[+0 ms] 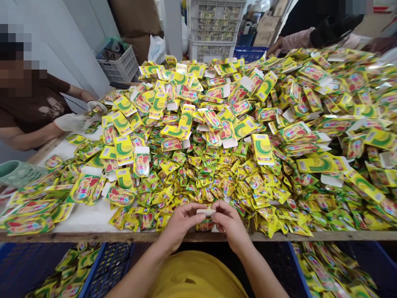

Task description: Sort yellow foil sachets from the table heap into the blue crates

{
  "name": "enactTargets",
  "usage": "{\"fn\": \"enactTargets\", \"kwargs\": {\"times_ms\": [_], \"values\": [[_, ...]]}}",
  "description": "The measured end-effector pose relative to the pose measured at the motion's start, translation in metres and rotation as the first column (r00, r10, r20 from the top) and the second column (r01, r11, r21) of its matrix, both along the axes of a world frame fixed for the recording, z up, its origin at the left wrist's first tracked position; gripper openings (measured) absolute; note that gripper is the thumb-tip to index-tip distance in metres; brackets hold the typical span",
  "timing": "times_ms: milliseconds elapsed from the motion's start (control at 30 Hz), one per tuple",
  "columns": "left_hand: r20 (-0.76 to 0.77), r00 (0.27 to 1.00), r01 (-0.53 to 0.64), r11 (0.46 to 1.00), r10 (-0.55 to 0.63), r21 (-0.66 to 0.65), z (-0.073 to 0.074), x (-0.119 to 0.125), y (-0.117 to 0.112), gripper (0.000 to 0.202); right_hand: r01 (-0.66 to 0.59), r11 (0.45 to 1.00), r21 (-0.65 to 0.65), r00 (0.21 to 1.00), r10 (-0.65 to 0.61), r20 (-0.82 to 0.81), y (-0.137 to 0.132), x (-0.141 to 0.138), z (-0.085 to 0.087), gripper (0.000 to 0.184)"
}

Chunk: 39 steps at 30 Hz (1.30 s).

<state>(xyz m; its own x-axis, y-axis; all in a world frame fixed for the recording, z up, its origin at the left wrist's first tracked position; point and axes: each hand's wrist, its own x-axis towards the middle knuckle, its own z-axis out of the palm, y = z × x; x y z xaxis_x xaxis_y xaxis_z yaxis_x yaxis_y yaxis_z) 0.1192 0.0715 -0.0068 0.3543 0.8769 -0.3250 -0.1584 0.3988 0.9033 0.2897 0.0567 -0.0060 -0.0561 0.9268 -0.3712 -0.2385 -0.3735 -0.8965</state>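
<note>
At the table's near edge, my left hand (186, 219) and my right hand (227, 219) pinch one small carton (205, 212) between them, its white end flap turned toward me. Most of the carton is hidden by my fingers. Just beyond lies a heap of small yellow-green candy sachets (198, 174). Flat yellow cartons (262, 149) with green curves and red fruit print lie on top of the heap, several with white flaps standing out. More cartons (85, 186) lie on the white tabletop to the left of my hands.
A co-worker's gloved hands (72, 122) hold something small at the left. Another person's sleeve (297, 39) shows at the back right. A green mug (18, 171) stands at far left. Blue crates (96, 269) with cartons sit below the edge; white crates (214, 25) are stacked behind.
</note>
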Motion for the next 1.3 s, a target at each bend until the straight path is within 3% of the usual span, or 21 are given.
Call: {"fn": "enactTargets", "kwargs": {"times_ms": [100, 167, 267, 367, 467, 533, 667, 833, 933, 967, 1033, 1100, 1133, 1233, 1300], "values": [[-0.071, 0.979, -0.181, 0.978, 0.189, 0.108, -0.009, 0.001, 0.003, 0.02, -0.059, 0.971, 0.233, 0.983, 0.016, 0.18, 0.003, 0.0, -0.001, 0.02], [-0.139, 0.961, -0.208, 0.955, 0.239, 0.21, -0.014, 0.003, 0.004, 0.018, -0.075, 0.962, 0.263, 0.975, 0.016, 0.221, 0.005, 0.001, -0.003, 0.021], [-0.198, 0.951, -0.165, 0.933, 0.236, 0.319, -0.018, 0.006, 0.005, 0.019, 0.003, 0.978, 0.208, 0.973, -0.051, 0.226, 0.008, 0.0, -0.01, 0.021], [-0.207, 0.949, -0.159, 0.928, 0.238, 0.337, -0.017, 0.01, 0.007, 0.028, 0.058, 0.984, 0.167, 0.969, -0.095, 0.227, 0.01, 0.0, -0.015, 0.025], [-0.256, 0.938, -0.103, 0.893, 0.234, 0.439, -0.017, 0.011, 0.012, 0.021, 0.04, 0.976, 0.212, 0.961, -0.096, 0.261, 0.012, 0.001, -0.018, 0.021], [-0.27, 0.933, -0.058, 0.839, 0.238, 0.541, -0.019, 0.009, 0.013, 0.013, -0.001, 0.948, 0.318, 0.948, -0.1, 0.301, 0.012, 0.003, -0.019, 0.016], [-0.234, 0.951, 0.001, 0.755, 0.202, 0.656, -0.027, 0.001, 0.01, 0.02, -0.067, 0.854, 0.516, 0.908, -0.162, 0.386, 0.002, 0.004, -0.022, 0.013], [-0.264, 0.953, 0.084, 0.703, 0.151, 0.706, -0.035, -0.002, 0.004, 0.026, -0.203, 0.774, 0.6, 0.827, -0.192, 0.528, -0.008, 0.015, -0.02, 0.022], [-0.275, 0.953, 0.12, 0.681, 0.124, 0.722, -0.034, 0.002, 0.004, 0.025, -0.291, 0.78, 0.554, 0.78, -0.142, 0.61, 0.019, 0.022, -0.011, 0.017], [-0.31, 0.945, 0.165, 0.671, 0.101, 0.723, -0.032, 0.004, 0.004, 0.026, -0.295, 0.777, 0.556, 0.739, -0.184, 0.649, 0.034, 0.021, -0.008, 0.017], [-0.402, 0.914, 0.28, 0.648, 0.045, 0.708, -0.029, 0.008, 0.004, 0.029, -0.391, 0.757, 0.523, 0.577, -0.241, 0.78, 0.069, 0.015, -0.002, 0.027], [-0.465, 0.885, 0.365, 0.65, -0.021, 0.667, -0.025, 0.011, 0.004, 0.031, -0.454, 0.782, 0.428, 0.398, -0.252, 0.882, 0.102, 0.007, 0.003, 0.047], [-0.46, 0.886, 0.375, 0.66, -0.049, 0.651, -0.023, 0.013, 0.003, 0.032, -0.475, 0.787, 0.394, 0.354, -0.239, 0.904, 0.116, 0.004, 0.006, 0.051], [-0.383, 0.922, 0.29, 0.742, -0.048, 0.605, -0.018, 0.009, 0.001, 0.03, -0.527, 0.773, 0.353, 0.35, -0.182, 0.919, 0.142, 0.012, 0.013, 0.037], [-0.345, 0.933, 0.113, 0.829, 0.101, 0.548, -0.01, -0.008, -0.001, 0.027, -0.52, 0.769, 0.372, 0.384, -0.179, 0.906, 0.147, 0.03, 0.017, 0.024]]}}
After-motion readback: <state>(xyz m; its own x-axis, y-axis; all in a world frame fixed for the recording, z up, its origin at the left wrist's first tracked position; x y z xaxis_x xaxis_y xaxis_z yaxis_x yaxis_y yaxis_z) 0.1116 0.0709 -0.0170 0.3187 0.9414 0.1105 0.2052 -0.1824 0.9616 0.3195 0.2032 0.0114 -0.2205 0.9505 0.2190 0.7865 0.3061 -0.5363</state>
